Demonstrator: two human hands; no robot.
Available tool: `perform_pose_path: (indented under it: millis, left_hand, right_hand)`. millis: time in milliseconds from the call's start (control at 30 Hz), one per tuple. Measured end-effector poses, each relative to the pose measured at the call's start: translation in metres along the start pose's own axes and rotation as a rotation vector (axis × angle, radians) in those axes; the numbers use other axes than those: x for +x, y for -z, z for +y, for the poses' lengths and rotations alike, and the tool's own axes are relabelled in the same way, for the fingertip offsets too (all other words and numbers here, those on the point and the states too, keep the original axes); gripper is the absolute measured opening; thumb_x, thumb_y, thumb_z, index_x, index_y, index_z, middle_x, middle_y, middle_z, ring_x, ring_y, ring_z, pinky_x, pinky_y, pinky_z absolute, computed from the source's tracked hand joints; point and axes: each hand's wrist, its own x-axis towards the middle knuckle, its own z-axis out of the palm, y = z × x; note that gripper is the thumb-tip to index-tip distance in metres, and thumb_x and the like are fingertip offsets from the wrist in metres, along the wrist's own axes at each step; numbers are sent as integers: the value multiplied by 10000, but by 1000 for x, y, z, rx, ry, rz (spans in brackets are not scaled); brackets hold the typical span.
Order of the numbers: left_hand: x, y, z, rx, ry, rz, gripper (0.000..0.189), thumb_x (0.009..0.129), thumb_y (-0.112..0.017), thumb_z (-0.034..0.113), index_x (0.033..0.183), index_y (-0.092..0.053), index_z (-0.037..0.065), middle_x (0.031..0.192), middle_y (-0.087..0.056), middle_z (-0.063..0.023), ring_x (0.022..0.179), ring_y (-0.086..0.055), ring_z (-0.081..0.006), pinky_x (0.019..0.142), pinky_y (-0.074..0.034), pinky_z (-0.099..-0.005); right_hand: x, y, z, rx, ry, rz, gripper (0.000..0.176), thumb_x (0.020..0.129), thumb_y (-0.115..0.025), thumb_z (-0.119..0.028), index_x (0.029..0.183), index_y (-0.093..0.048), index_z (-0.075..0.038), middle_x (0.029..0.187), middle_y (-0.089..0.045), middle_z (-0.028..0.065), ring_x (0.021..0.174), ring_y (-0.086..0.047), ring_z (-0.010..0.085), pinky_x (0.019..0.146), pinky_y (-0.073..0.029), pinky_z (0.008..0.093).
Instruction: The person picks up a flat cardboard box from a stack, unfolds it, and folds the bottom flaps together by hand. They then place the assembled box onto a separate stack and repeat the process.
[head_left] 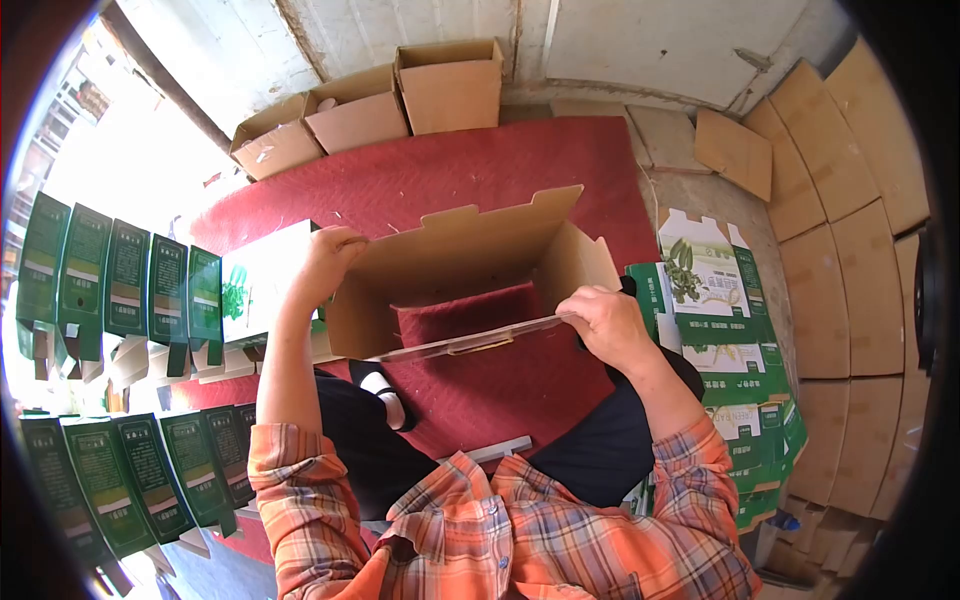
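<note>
An unfolded cardboard carton (470, 245) stands between my hands, its plain brown inside facing me. Red carpet shows through its bottom, so that end is open. My left hand (335, 262) is closed on the carton's left edge, beside a white panel with a green leaf print. Fingers and thumb of my right hand (607, 325) pinch the near wall's rim at the right corner. Tabs stick up along the far wall. A slot with a small handle cut-out shows on the near rim. The carton's outer faces are mostly hidden.
Green printed cartons (130, 275) stand in rows at the left. Flat printed cartons (715, 300) lie stacked at the right. Open brown boxes (450, 95) line the far wall, and a wall of brown boxes (830, 300) rises at right. Red carpet (470, 165) covers the floor.
</note>
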Motion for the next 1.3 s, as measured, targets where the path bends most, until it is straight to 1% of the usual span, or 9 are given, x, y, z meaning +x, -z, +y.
perform_pose_path:
  millis: [167, 300, 433, 600, 833, 933, 1033, 1167, 1300]
  left_hand:
    - [14, -15, -36, 149, 9, 101, 217, 793, -651, 115, 976, -706, 12, 976, -640, -172, 908, -629, -325, 816, -495, -392]
    - [-23, -17, 38, 581, -73, 357, 303, 768, -693, 95, 1065, -683, 37, 1054, -615, -174, 960, -611, -334, 860, -484, -404]
    - [-57, -39, 78, -139, -431, 156, 375, 768, -721, 54, 1137, -657, 65, 1060, -609, -159, 1031, -592, -329, 885, -483, -379]
    - [-63, -61, 36, -93, -146, 437, 652, 713, -770, 35, 1322, -551, 111, 1347, -465, -129, 1188, -503, -303, 919, -488, -394]
    - [-61, -65, 18, 315, -284, 553, 616, 676, -813, 134, 1254, -601, 107, 1197, -563, -99, 1044, -543, -303, 900, -460, -398]
    - [-72, -73, 17, 553, -364, 698, 309, 698, -791, 251, 981, -712, 155, 820, -616, 17, 785, -549, -211, 757, -429, -368]
    - [-86, -76, 19, 555, -450, 499, 227, 709, -775, 305, 870, -718, 156, 685, -585, 25, 747, -548, -196, 767, -413, -360]
    - [-89, -88, -4, 379, -196, 62, 365, 734, -763, 368, 963, -732, 85, 861, -678, -70, 950, -596, -263, 844, -443, -406]
    - [-83, -89, -6, 407, -174, 46, 485, 711, -777, 403, 1055, -713, 67, 952, -671, -104, 1032, -577, -289, 899, -445, -414]
  right_hand:
    - [13, -16, -6, -23, -27, -91, 49, 840, -634, -126, 864, -669, -103, 835, -627, 68, 849, -627, 286, 702, -511, 438]
    - [18, -14, -12, -46, -78, -134, 50, 851, -626, -130, 861, -657, -92, 836, -620, 75, 862, -622, 293, 727, -517, 432]
    - [16, -18, -11, -114, -71, -108, 51, 865, -633, -168, 851, -675, -142, 828, -638, 12, 853, -639, 245, 653, -453, 416]
    - [10, -20, -6, -67, -36, -100, 81, 867, -631, -165, 857, -680, -101, 834, -644, 58, 848, -635, 279, 672, -476, 420]
    - [3, 5, 11, 210, -258, -181, 181, 925, -600, -188, 1019, -696, -67, 974, -699, 113, 882, -669, 254, 790, -513, 359]
    - [1, 5, 24, 543, -436, -145, 301, 968, -582, -240, 1102, -642, 23, 957, -698, 90, 913, -652, 160, 809, -509, 287]
    - [-3, -1, 24, 523, -453, -132, 264, 929, -628, -231, 1078, -668, -17, 869, -703, 91, 786, -641, 141, 737, -507, 292]
    - [-7, 4, 21, 525, -417, -212, 223, 918, -637, -167, 1079, -667, -16, 878, -701, 70, 784, -635, 122, 723, -501, 273]
    - [-9, 47, 7, 669, -245, -376, 183, 927, -627, -143, 1033, -671, -1, 831, -675, 56, 753, -590, 76, 677, -476, 222]
